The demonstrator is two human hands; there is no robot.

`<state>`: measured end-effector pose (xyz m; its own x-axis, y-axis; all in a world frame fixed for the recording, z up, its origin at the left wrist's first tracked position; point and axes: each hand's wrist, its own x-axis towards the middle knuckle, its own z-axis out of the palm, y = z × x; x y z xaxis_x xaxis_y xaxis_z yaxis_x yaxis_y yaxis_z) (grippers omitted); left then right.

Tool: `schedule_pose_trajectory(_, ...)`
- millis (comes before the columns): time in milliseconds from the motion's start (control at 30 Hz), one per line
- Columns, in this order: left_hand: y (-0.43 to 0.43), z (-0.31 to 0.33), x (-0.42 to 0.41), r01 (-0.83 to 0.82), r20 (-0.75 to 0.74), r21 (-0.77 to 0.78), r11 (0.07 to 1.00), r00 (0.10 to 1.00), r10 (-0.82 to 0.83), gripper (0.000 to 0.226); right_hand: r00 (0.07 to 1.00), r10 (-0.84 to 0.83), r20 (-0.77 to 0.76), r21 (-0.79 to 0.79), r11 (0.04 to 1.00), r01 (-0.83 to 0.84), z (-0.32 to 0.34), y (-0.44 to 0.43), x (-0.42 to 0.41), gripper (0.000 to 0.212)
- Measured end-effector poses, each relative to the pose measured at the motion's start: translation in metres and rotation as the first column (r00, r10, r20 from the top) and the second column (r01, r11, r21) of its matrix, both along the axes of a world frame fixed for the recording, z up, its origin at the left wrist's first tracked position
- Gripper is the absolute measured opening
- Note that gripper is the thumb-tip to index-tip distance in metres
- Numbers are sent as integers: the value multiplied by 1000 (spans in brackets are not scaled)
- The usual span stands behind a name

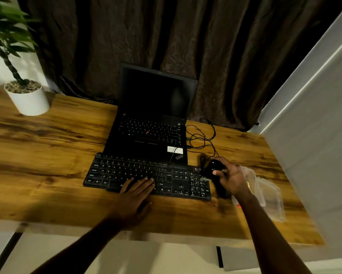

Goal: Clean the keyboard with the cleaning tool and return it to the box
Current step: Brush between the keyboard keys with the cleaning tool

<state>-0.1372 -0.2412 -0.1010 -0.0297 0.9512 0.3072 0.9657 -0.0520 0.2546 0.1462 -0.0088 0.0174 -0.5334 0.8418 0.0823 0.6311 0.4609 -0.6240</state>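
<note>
Keyboard [110, 173] under flat left hand [135, 196]; right hand [232, 179] grips tool [213, 169] | laptop [152, 131] behind; box [271, 194] beside

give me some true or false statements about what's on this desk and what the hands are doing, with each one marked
1. The left hand lies flat on the keyboard. True.
2. The right hand is empty. False: it grips the black cleaning tool by the keyboard's right end.
3. The laptop is closed. False: it stands open behind the keyboard, with its screen dark.
4. The clear box sits on the table to the right of the keyboard. True.
5. The potted plant stands beside the box. False: it is at the table's far left corner.
</note>
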Motion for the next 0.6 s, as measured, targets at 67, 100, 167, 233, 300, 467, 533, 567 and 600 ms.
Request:
schedule_pose_trajectory(67,0,0,0,-4,-3,-5,1000,1000,4,57,1000,13,17,-5,1000,-13,-4,-4,-13,48)
schedule_pose_trajectory(100,0,0,0,-4,-6,-6,1000,1000,4,56,999,25,26,-4,1000,-25,-7,-5,-20,51)
schedule_pose_trajectory(167,1,0,1,-4,-10,-9,1000,1000,4,56,999,46,20,-1,999,-46,-8,-10,-32,52)
schedule_pose_trajectory(233,1,0,0,-9,-13,-5,1000,1000,9,56,998,68,19,7,998,-68,-4,-13,-39,50)
schedule_pose_trajectory(300,0,0,0,-11,-14,0,1000,1000,11,56,997,78,1,-6,997,-78,1,-14,-37,51)
schedule_pose_trajectory(467,-1,-1,-1,-6,-11,6,1000,1000,6,56,1000,21,16,26,999,-21,5,-10,-1,44)
schedule_pose_trajectory(533,1,-2,0,-4,-11,9,1000,1000,4,56,999,3,45,58,998,-6,2,-8,9,44)
schedule_pose_trajectory(567,1,-3,0,-3,-12,6,1000,1000,3,56,999,3,41,65,998,-6,2,-9,9,44)
schedule_pose_trajectory(600,1,-3,0,-3,-14,2,1000,1000,3,56,999,2,32,65,998,-4,1,-10,6,43)
